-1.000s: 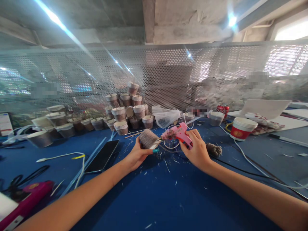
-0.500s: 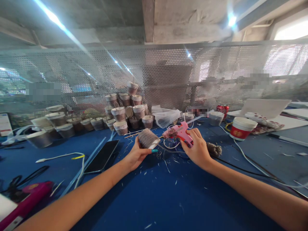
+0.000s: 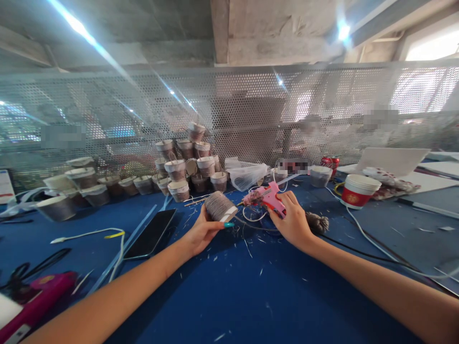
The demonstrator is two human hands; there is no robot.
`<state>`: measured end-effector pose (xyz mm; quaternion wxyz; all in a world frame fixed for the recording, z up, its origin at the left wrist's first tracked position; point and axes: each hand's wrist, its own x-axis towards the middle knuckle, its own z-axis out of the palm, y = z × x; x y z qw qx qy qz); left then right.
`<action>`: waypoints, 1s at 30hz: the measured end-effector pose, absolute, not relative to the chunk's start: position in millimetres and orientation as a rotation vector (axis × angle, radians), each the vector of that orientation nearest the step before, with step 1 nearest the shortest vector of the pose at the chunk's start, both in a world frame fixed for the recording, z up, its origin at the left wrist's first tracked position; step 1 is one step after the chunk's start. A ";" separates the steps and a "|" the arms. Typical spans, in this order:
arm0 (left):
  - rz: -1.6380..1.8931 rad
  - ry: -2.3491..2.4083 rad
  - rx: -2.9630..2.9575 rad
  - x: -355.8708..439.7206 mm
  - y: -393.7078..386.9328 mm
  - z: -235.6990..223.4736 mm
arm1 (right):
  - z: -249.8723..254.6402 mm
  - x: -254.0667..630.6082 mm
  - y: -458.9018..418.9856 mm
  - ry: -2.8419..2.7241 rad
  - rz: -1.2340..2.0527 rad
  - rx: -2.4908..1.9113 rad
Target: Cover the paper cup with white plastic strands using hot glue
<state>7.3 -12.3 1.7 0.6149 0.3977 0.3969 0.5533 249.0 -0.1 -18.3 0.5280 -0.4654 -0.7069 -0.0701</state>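
Note:
My left hand (image 3: 202,231) is closed around a small cup wrapped in grey yarn (image 3: 219,206), tipped on its side with its white rim toward the right. The thumb, with a teal nail, presses near the rim. In my right hand (image 3: 292,220) is a pink hot glue gun (image 3: 267,197), gripped by its handle. Its nozzle points left at the cup's rim, with a small gap between them. A glue stick juts from the gun's back end. Just right of the right hand lies a bundle of grey yarn (image 3: 317,222).
Stacked wrapped cups (image 3: 175,169) stand at the back, with more at the left. A black phone (image 3: 152,234) lies left of my hand, a magenta tool (image 3: 46,301) at the lower left. Right are a red-and-white paper cup (image 3: 359,192), soda cans (image 3: 330,165) and cables. Scraps litter the blue table (image 3: 251,296).
The glue gun's nozzle and the cup's rim are slightly farther apart. Both hands keep their grips; the whole view has shifted a little.

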 end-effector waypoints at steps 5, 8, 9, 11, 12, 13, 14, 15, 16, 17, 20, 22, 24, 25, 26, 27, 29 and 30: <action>1.277 0.877 0.930 7.0 -12.2 1.0 | -22.5 248.5 2.8 -1.738 -0.150 -1.174; 1.279 0.875 0.920 6.0 -11.2 0.5 | -28.7 250.8 10.0 -1.703 -0.166 -1.230; 1.273 0.876 0.917 5.8 -11.2 0.6 | -31.7 252.7 13.8 -1.677 -0.178 -1.241; 1.257 0.877 0.915 5.7 -11.8 1.4 | -38.5 257.4 22.4 -1.634 -0.196 -1.261; 1.246 0.871 0.918 5.7 -12.5 2.1 | -41.7 259.8 26.5 -1.623 -0.195 -1.286; 1.233 0.860 0.923 5.8 -13.4 2.8 | -44.2 261.8 29.7 -1.620 -0.189 -1.321; 1.218 0.848 0.930 5.9 -14.3 3.5 | -45.7 263.0 31.8 -1.615 -0.184 -1.360; 1.200 0.840 0.938 5.9 -15.2 4.2 | -45.9 263.2 32.4 -1.604 -0.183 -1.399; 1.182 0.835 0.947 6.0 -16.0 4.7 | -44.5 262.3 31.1 -1.583 -0.188 -1.429; 1.166 0.835 0.955 6.0 -16.6 5.1 | -41.5 260.2 28.1 -1.559 -0.195 -1.440; 1.157 0.847 0.959 6.1 -16.9 5.3 | -24.9 248.7 9.6 -1.580 -0.172 -1.291; 1.168 0.845 0.953 6.4 -16.1 4.5 | -12.1 239.6 -6.9 -1.719 -0.108 -1.012; 1.175 0.843 0.953 6.9 -14.8 3.1 | -2.5 231.6 -22.8 -1.839 -0.001 -0.804; 1.175 0.844 0.956 7.0 -14.2 2.3 | 0.4 228.4 -29.7 -1.896 0.059 -0.730; 1.172 0.844 0.959 7.2 -13.6 1.6 | 1.9 225.7 -35.5 -1.940 0.101 -0.674; 1.170 0.846 0.963 7.3 -13.3 0.9 | 2.3 223.6 -40.1 -1.985 0.146 -0.643; 1.168 0.848 0.975 7.7 -13.1 0.3 | 0.6 220.9 -45.1 -2.055 0.227 -0.623; 1.166 0.849 0.984 8.1 -13.3 0.4 | -1.1 220.2 -45.7 -2.078 0.265 -0.632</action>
